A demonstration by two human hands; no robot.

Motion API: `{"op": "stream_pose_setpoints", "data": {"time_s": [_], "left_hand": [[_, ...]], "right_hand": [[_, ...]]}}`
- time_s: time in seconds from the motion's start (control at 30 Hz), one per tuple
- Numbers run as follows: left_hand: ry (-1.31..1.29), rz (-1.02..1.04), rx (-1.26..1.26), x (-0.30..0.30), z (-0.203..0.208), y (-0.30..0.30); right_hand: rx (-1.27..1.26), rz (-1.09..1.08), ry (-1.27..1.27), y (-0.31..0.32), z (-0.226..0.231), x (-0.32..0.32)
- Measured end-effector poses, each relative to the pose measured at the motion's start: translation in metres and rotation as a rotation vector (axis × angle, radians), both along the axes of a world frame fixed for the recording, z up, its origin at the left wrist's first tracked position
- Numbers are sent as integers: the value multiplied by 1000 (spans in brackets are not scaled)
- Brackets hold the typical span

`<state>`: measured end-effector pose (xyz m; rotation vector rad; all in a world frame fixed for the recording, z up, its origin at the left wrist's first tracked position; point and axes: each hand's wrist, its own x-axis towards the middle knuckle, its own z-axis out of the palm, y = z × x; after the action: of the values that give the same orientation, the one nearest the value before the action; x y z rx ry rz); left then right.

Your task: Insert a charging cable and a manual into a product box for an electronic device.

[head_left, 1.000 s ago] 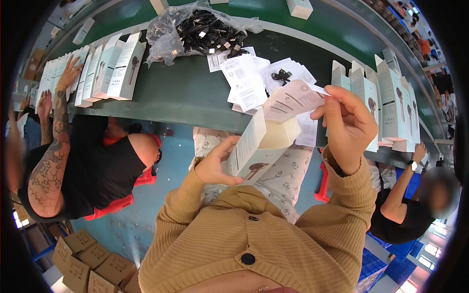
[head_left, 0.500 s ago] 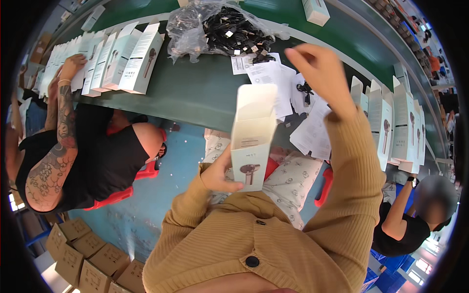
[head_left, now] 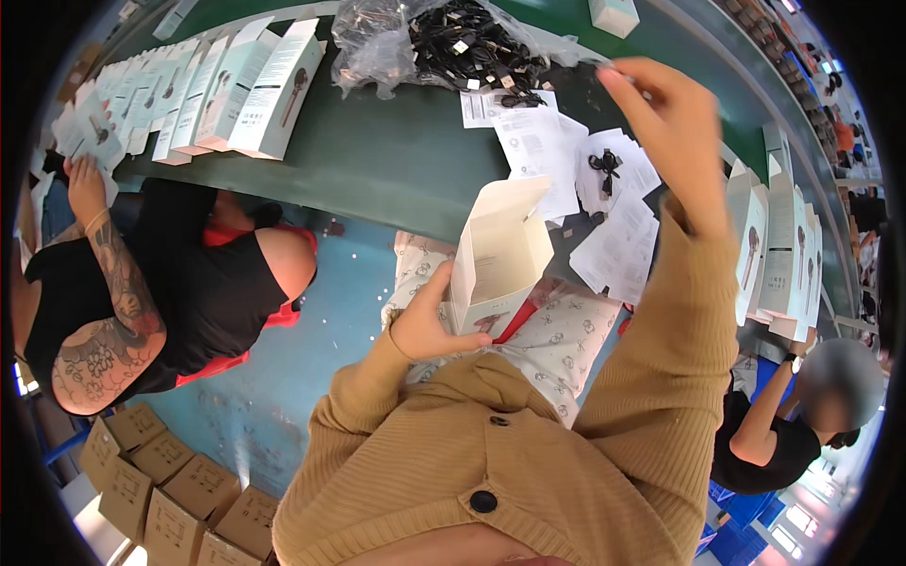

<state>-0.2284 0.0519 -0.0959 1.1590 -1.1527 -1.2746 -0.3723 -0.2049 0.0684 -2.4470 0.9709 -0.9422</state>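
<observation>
In my left hand (head_left: 429, 319), fingers wrapped round its lower left side, is a white carton (head_left: 505, 247) held above my lap. Its top flap stands up and I see bare inner walls; its bottom is partly hidden. My right hand (head_left: 672, 132) is raised over the table, slightly smeared, with thumb and forefinger stretched leftward and nothing visible in them. Below and left of it lie white printed leaflets (head_left: 540, 151), with a coiled black cable (head_left: 606, 168) on one stack. Beyond them is a heap of black cables (head_left: 472, 47) in a clear plastic bag (head_left: 370, 52).
Upright cartons stand in rows at left (head_left: 274, 104) and right (head_left: 783, 250). Another carton (head_left: 615, 15) lies at the far side. A co-worker with a tattooed arm (head_left: 123, 274) handles cartons at left; another person (head_left: 769, 424) sits at right. Brown boxes (head_left: 193, 491) stack on the floor.
The carton has tipped so its opening faces me more. My right hand has moved slightly right and away from me. The left co-worker has brought a carton back toward the table's left edge.
</observation>
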Motion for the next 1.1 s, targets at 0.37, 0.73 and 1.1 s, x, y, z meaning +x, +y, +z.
{"op": "stream_pose_setpoints", "data": {"time_s": [0.37, 0.73, 1.1], "left_hand": [[8, -163, 54, -30, 8, -19], [602, -337, -59, -118, 87, -70], [220, -577, -201, -139, 91, -97]], "right_hand": [[-123, 378, 305, 135, 18, -90], [-24, -275, -54, 174, -8, -151], [-536, -892, 438, 97, 13, -205]]}}
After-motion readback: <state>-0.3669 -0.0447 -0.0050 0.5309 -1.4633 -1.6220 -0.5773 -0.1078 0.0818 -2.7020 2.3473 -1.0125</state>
